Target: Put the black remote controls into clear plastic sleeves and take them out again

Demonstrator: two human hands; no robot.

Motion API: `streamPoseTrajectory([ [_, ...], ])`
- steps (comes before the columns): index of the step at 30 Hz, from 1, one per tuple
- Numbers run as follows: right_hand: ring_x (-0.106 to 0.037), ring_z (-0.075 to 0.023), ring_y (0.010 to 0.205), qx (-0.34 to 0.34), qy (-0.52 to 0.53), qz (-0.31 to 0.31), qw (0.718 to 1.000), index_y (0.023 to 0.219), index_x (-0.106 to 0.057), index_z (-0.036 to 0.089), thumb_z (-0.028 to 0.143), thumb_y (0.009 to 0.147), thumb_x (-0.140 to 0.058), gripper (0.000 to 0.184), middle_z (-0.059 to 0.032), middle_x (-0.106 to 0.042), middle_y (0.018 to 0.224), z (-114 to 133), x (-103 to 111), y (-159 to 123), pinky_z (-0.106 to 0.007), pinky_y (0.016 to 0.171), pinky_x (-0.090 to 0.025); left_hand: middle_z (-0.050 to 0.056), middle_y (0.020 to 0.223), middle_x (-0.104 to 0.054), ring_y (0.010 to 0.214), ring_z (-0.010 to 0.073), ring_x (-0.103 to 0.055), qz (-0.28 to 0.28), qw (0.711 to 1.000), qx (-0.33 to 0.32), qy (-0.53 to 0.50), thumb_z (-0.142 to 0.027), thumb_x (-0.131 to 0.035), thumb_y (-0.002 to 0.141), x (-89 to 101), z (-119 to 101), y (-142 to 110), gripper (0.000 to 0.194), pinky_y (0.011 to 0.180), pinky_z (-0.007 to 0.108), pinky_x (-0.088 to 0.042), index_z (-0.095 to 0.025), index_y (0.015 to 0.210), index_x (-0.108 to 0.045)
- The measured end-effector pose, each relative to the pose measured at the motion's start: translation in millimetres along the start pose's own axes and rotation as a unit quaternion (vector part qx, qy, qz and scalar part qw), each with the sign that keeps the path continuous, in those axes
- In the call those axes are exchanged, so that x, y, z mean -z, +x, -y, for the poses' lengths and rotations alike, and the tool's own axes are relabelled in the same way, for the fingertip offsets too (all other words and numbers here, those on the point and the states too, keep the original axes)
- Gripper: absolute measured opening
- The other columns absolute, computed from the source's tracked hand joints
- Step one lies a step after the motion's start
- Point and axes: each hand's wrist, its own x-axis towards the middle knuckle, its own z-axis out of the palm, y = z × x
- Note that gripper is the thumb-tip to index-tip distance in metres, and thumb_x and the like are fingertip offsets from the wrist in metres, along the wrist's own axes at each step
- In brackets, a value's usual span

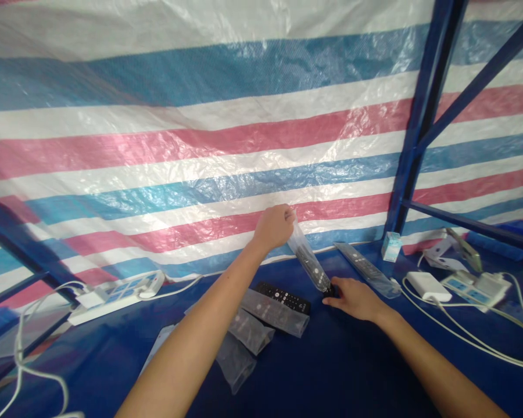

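Note:
My left hand (276, 227) is closed on the upper end of a clear plastic sleeve (297, 237). Inside the sleeve is most of a black remote control (310, 266), tilted down to the right. The remote's lower end sticks out of the sleeve, and my right hand (353, 297) pinches it just above the blue table. Left of my right hand lies a bare black remote (283, 296). Beside it a sleeved remote (274, 312) and more plastic sleeves (246, 331) overlap, partly hidden by my left forearm. Another sleeved remote (366, 268) lies beyond my right hand.
A white power strip (122, 296) with plugs stands at the left. To the right are a small light-blue box (391, 247), a white adapter (427, 286), a second power strip (477, 290) and loose white cables. A striped tarp (200, 145) hangs behind, with blue metal posts (412, 145).

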Motion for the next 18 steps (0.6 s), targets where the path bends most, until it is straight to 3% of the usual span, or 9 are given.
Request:
streamPoseTrajectory([
  [3,-0.065,-0.0205,0.074,0.007,0.01,-0.014,1.0,0.086,-0.064,0.019,0.043,0.081,-0.06,0.025,-0.0055,-0.07,0.08,-1,1,0,-0.025,0.057,-0.035,0.002,0.072,-0.062,0.069,0.0168,-0.054,-0.03,1.0,-0.004,0.003,-0.017,-0.051,0.08,22.5,-4,-2,0.013,0.067,0.028,-0.041,-0.017,0.072,-0.061],
  [6,-0.065,-0.0198,0.072,0.008,0.03,-0.028,0.999,0.081,-0.065,0.02,0.04,0.078,-0.061,0.021,-0.0049,-0.07,0.079,-2,3,1,-0.025,0.056,-0.034,0.001,0.073,-0.064,0.07,0.0164,-0.055,-0.077,0.997,0.009,-0.019,-0.018,-0.052,0.08,57.3,-1,-7,0.012,0.071,0.029,-0.043,-0.018,0.074,-0.062],
  [9,-0.065,-0.02,0.07,-0.006,0.041,-0.038,0.998,0.076,-0.067,0.019,0.04,0.078,-0.061,0.022,-0.0052,-0.071,0.077,-4,5,2,-0.025,0.056,-0.035,-0.001,0.069,-0.062,0.065,0.014,-0.055,-0.137,0.984,0.055,-0.097,-0.021,-0.054,0.08,90.6,19,-17,0.009,0.068,0.027,-0.044,-0.018,0.076,-0.061],
  [11,-0.066,-0.0208,0.071,-0.017,0.034,-0.038,0.999,0.076,-0.068,0.019,0.041,0.077,-0.061,0.023,-0.0058,-0.071,0.077,-4,5,2,-0.025,0.056,-0.035,-0.003,0.063,-0.057,0.061,0.0112,-0.052,-0.178,0.967,0.096,-0.158,-0.026,-0.055,0.081,98.6,40,-29,0.011,0.065,0.025,-0.043,-0.017,0.077,-0.06],
  [12,-0.066,-0.0214,0.072,-0.022,0.027,-0.038,0.999,0.077,-0.069,0.019,0.041,0.077,-0.061,0.024,-0.0062,-0.071,0.077,-4,5,3,-0.026,0.056,-0.035,-0.004,0.061,-0.056,0.059,0.01,-0.05,-0.185,0.957,0.121,-0.186,-0.029,-0.056,0.081,95.8,51,-36,0.014,0.065,0.024,-0.043,-0.016,0.078,-0.06],
  [14,-0.067,-0.0227,0.075,-0.024,0.012,-0.039,0.999,0.08,-0.07,0.019,0.042,0.077,-0.061,0.025,-0.0067,-0.071,0.079,-4,5,3,-0.026,0.057,-0.036,-0.005,0.056,-0.052,0.056,0.0096,-0.046,-0.142,0.942,0.189,-0.237,-0.036,-0.061,0.076,76.8,74,-52,0.021,0.061,0.024,-0.041,-0.017,0.07,-0.057],
  [18,-0.066,-0.0229,0.077,-0.014,-0.01,-0.041,0.999,0.081,-0.072,0.02,0.043,0.077,-0.06,0.026,-0.0069,-0.071,0.081,-1,3,3,-0.026,0.058,-0.037,-0.004,0.058,-0.054,0.056,0.0109,-0.049,0.0,0.907,0.287,-0.308,-0.048,-0.066,0.064,10.9,109,-87,0.032,0.061,0.025,-0.042,-0.017,0.066,-0.057],
])
